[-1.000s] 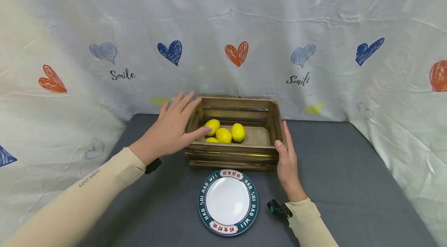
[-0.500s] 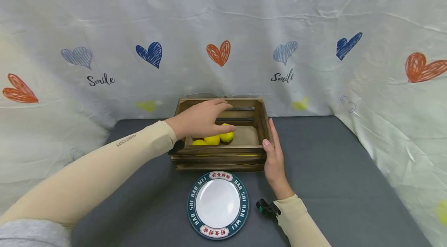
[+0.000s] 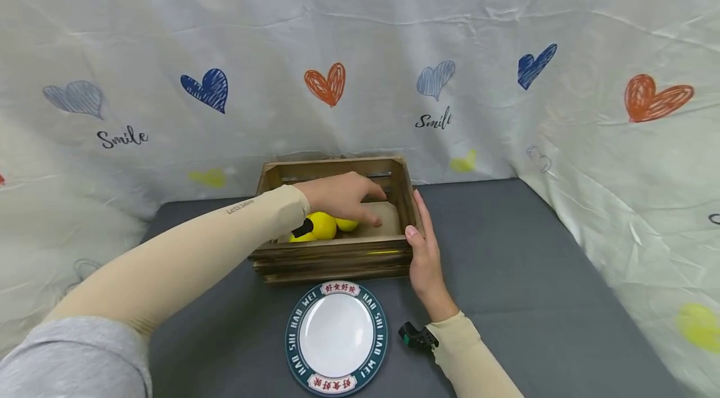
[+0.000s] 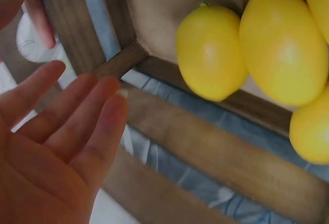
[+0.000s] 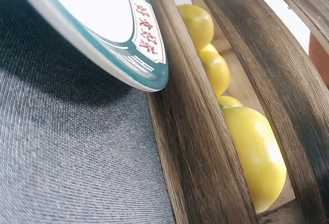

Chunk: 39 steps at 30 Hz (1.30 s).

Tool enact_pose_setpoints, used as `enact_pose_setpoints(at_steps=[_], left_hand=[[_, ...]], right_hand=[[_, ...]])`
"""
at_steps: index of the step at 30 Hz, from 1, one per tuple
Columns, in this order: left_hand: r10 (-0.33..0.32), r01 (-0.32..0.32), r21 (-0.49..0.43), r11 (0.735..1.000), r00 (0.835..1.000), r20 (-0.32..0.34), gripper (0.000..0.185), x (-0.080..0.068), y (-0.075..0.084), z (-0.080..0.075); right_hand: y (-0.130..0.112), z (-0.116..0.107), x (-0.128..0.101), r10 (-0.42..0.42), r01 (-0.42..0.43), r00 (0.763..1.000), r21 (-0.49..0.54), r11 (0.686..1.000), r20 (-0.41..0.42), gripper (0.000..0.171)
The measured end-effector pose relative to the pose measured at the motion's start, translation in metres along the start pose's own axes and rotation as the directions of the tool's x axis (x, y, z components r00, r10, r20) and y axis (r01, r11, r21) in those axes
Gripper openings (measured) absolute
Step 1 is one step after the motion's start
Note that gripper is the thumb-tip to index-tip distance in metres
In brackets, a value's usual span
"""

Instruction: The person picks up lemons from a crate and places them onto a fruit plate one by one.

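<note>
A brown slatted wooden crate (image 3: 337, 252) stands at the back of the table, with several yellow lemons (image 3: 323, 225) in its left part. My left hand (image 3: 350, 194) reaches in over the crate, right of the lemons, holding nothing. In the left wrist view its fingers are spread and slightly bent, apart from the nearest lemon (image 4: 212, 53). My right hand (image 3: 429, 267) rests against the crate's right end, fingers straight along the outside and thumb at the front corner. The left forearm and wrist hide part of the lemons.
A round plate (image 3: 336, 335) with a white middle and a green lettered rim lies just in front of the crate. Dark grey cloth (image 3: 506, 273) covers the table. A white curtain (image 3: 371, 29) printed with hearts hangs close behind the crate.
My left hand has moved from the crate's left rim rightward over its inside. The right hand stays at the right end. The head view has turned, so everything sits further left.
</note>
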State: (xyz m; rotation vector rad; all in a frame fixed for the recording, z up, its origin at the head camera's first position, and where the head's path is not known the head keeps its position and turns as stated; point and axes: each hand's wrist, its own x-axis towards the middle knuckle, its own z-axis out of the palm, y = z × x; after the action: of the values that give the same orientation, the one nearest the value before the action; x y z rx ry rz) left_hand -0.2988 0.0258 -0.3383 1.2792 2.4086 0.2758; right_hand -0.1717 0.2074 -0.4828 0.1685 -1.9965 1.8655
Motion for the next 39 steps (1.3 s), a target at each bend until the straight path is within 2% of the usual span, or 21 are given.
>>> enact_pose_setpoints(at_steps=[7,14,21,27,35,39], left_hand=[[0.01,-0.003,-0.053,0.999,0.991,0.132,0.059,0.018,-0.008,0.025],[0.03,-0.006,-0.102,0.995,0.973,0.227,0.058,0.029,-0.003,0.034],[0.065,-0.035,-0.118,0.992,0.964,0.259,0.051,0.044,0.003,0.038],[0.109,-0.068,-0.156,0.985,0.956,0.273,0.039,0.05,0.005,0.044],[0.065,-0.035,-0.098,0.995,0.945,0.322,0.042,0.057,0.006,0.046],[0.064,-0.031,-0.102,0.994,0.938,0.342,0.044,0.061,0.007,0.045]], right_hand=[[0.0,0.007,-0.002,0.0,-0.001,1.0,0.018,1.0,0.019,0.07],[-0.001,0.007,-0.004,-0.016,0.016,1.0,0.012,1.0,0.004,0.071],[0.001,0.006,0.0,-0.028,0.028,1.0,0.024,0.999,0.007,0.071],[0.004,0.005,-0.001,-0.022,0.022,1.0,0.002,1.0,0.016,0.071],[0.003,0.0,0.001,-0.036,0.035,0.999,0.008,0.999,0.007,0.072],[0.004,-0.002,0.002,-0.038,0.038,0.999,0.005,0.999,0.0,0.072]])
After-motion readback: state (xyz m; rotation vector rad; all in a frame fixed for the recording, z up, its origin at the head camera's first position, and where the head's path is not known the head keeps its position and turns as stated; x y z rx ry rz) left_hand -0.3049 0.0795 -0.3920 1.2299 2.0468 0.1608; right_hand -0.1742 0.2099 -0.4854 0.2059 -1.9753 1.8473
